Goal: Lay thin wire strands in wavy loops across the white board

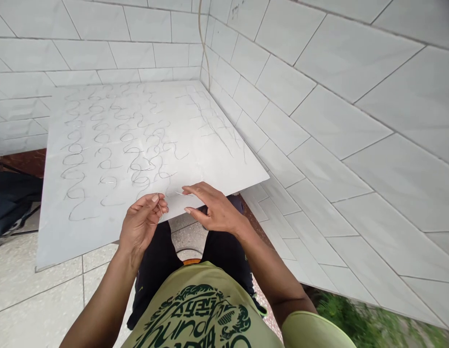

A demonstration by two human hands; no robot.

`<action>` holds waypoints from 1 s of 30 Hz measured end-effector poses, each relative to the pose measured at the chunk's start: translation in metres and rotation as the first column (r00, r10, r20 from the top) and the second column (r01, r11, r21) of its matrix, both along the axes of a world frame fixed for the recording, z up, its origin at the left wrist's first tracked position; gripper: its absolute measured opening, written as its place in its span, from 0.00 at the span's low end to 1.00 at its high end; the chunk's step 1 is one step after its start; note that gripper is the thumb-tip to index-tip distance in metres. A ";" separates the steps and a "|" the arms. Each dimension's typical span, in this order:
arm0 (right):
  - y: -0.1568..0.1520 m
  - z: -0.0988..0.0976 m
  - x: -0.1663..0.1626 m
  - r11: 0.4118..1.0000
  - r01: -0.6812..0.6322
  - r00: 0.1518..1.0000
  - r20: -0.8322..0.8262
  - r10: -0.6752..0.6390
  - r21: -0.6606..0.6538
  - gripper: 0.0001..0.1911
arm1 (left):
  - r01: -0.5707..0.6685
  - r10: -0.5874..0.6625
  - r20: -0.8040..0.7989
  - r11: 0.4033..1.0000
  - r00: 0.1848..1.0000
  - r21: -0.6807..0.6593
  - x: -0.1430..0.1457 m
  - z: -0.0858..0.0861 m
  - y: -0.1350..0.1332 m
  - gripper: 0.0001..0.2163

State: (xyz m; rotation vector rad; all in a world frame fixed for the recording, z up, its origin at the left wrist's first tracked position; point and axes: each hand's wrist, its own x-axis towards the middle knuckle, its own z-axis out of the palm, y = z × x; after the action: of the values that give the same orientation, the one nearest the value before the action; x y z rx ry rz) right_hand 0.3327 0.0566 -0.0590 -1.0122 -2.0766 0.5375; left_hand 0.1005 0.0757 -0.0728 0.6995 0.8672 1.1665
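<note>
My left hand (143, 220), over the near edge of the white board, pinches a thin curved wire (161, 211) between thumb and fingertips. The wire bends in an arc beside the fingers. To its right, my right hand (213, 205) has its thumb and fingers apart. A short bright piece of wire (179, 193) shows at its fingertips; whether the fingers touch it or it lies on the board behind, I cannot tell. Many thin, curled wire pieces (140, 181) lie in rough rows on the board.
The white board (224, 179) sits in a corner between tiled walls (311, 121). Straighter wires (219, 128) lie at its far right. A pale cable (203, 43) hangs in the corner. A dark bag (14, 200) is at the left, and green plants (351, 314) grow at the lower right.
</note>
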 end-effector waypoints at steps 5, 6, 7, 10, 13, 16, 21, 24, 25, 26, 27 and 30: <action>0.007 -0.011 -0.012 0.984 0.038 0.988 0.144 -0.063 0.173 0.20 | 0.009 -0.004 -0.086 0.998 0.996 0.064 0.004 0.002 -0.006 0.08; 0.009 -0.015 -0.013 0.982 0.033 0.985 0.161 -0.064 0.184 0.20 | 0.014 -0.008 -0.088 0.998 0.996 0.063 0.004 0.002 -0.007 0.08; 0.010 -0.018 -0.013 0.982 0.024 0.983 0.174 -0.058 0.187 0.21 | 0.020 -0.014 -0.086 0.998 0.996 0.059 0.004 0.003 -0.007 0.08; 0.010 -0.024 -0.012 0.987 -0.006 0.987 0.161 -0.020 0.158 0.22 | 0.044 -0.041 -0.063 0.999 0.997 0.033 0.003 0.002 -0.008 0.08; 0.006 -0.027 -0.012 0.995 -0.024 0.996 0.089 0.016 0.092 0.23 | 0.064 -0.065 -0.019 0.998 0.998 -0.016 0.001 0.001 -0.009 0.08; 0.003 -0.026 -0.016 0.999 -0.029 1.000 -0.009 0.029 0.014 0.24 | 0.060 -0.059 0.013 0.997 0.998 -0.052 0.001 0.000 -0.010 0.08; -0.003 -0.016 -0.016 0.996 0.084 0.989 -0.120 -0.088 -0.036 0.21 | 0.022 -0.021 0.029 0.999 0.999 -0.043 0.004 0.003 -0.012 0.08; -0.011 -0.012 -0.012 0.928 0.367 0.875 -0.315 -0.368 -0.066 0.16 | 0.004 -0.004 0.036 1.000 0.999 -0.008 0.005 0.006 -0.013 0.09; -0.015 -0.013 -0.012 0.891 0.436 0.806 -0.385 -0.449 -0.126 0.15 | -0.006 0.006 0.036 1.000 0.999 0.001 0.006 0.007 -0.014 0.09; -0.018 -0.016 -0.013 0.867 0.453 0.751 -0.435 -0.497 -0.208 0.13 | -0.020 0.020 0.036 1.000 0.999 0.011 0.007 0.008 -0.014 0.09; -0.022 -0.019 -0.016 0.862 0.411 0.725 -0.466 -0.506 -0.297 0.14 | -0.034 0.033 0.035 0.999 0.999 0.022 0.009 0.008 -0.015 0.08; -0.031 -0.033 -0.033 0.871 0.077 0.787 -0.507 -0.352 -0.486 0.15 | -0.062 0.060 0.036 0.996 0.998 0.057 0.015 0.006 -0.016 0.07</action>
State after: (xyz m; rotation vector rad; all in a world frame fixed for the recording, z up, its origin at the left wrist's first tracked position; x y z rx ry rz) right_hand 0.2995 0.0251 -0.0916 -1.1438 -1.2831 1.0821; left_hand 0.1152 0.0598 -0.0668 0.7024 0.8338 1.2587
